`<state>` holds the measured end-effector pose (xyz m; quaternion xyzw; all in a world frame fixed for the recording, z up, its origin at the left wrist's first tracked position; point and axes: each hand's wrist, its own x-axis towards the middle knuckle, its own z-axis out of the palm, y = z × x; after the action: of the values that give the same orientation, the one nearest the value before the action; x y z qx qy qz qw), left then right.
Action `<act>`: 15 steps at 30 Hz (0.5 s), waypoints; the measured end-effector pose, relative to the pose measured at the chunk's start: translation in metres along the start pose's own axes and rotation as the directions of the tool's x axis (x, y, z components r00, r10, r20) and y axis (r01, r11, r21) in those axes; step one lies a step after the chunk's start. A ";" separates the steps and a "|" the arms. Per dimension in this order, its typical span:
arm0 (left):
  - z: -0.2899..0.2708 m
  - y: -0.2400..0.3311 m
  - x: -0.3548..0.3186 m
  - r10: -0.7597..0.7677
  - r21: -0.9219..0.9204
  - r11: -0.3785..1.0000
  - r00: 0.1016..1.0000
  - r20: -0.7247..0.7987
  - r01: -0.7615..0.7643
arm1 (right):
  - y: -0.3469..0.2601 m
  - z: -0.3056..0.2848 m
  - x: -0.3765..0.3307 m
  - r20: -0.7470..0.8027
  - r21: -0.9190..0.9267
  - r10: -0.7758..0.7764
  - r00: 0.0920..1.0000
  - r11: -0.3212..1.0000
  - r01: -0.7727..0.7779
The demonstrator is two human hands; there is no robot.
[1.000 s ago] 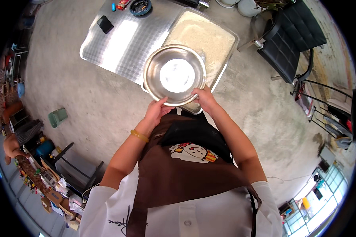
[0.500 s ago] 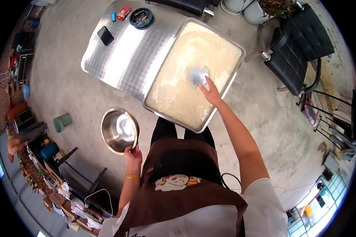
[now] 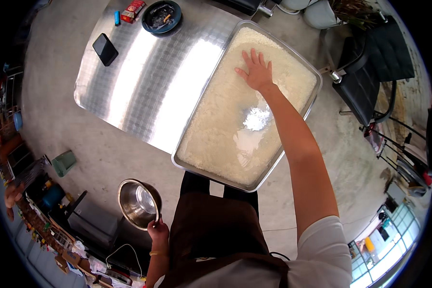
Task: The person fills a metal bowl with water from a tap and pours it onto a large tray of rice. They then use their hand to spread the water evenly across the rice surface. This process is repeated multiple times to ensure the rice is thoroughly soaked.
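A large rectangular metal tray stands at the right end of the shiny metal table, its near end toward me. Pale, wet-looking rice grains fill it, with a glossy sheen of liquid near the middle. Toward the far end of the tray, my right hand rests palm down on the grains, fingers spread, holding nothing. Low on the left, my left hand grips the rim of a steel bowl. The bowl is tilted, away from the tray, and looks empty apart from a bright reflection.
On the metal table lie a phone, a blue lighter, a red packet and a dark ashtray. A black chair stands at the right. A green bin sits on the floor at left.
My right hand has moved from the middle of the tray to its far end, and its fingers now lie spread on the grains. The bowl appears lower in view, still in my left hand.
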<state>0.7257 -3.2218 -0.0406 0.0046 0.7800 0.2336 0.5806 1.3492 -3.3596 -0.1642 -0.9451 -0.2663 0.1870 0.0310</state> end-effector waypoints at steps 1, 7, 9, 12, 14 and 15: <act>0.005 0.002 0.004 -0.005 0.003 1.000 1.000 -0.020 0.005 | -0.004 0.003 -0.001 -0.013 -0.010 -0.003 1.000 1.000 0.003; 0.005 0.020 0.028 -0.107 0.096 0.990 0.994 0.002 0.106 | -0.014 -0.005 -0.029 0.110 -0.001 0.002 0.994 1.000 -0.002; 0.007 0.023 0.037 -0.096 0.117 0.988 0.995 -0.004 0.096 | -0.015 -0.014 -0.033 0.207 0.010 0.023 0.978 1.000 -0.025; 0.012 0.025 0.044 -0.122 0.110 0.986 0.992 -0.008 0.122 | -0.013 -0.031 -0.014 0.089 0.023 0.014 0.996 1.000 -0.016; 0.018 0.030 0.042 -0.127 0.108 0.986 0.992 -0.013 0.127 | -0.007 -0.030 0.014 0.000 0.026 -0.005 1.000 1.000 0.005; 0.023 0.030 0.040 -0.119 0.111 0.987 0.993 -0.017 0.120 | -0.003 -0.029 0.030 -0.045 0.027 -0.015 0.999 1.000 0.017</act>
<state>0.7251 -3.1754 -0.0706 -0.0108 0.7936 0.1544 0.5884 1.3821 -3.3399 -0.1468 -0.9464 -0.2705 0.1689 0.0514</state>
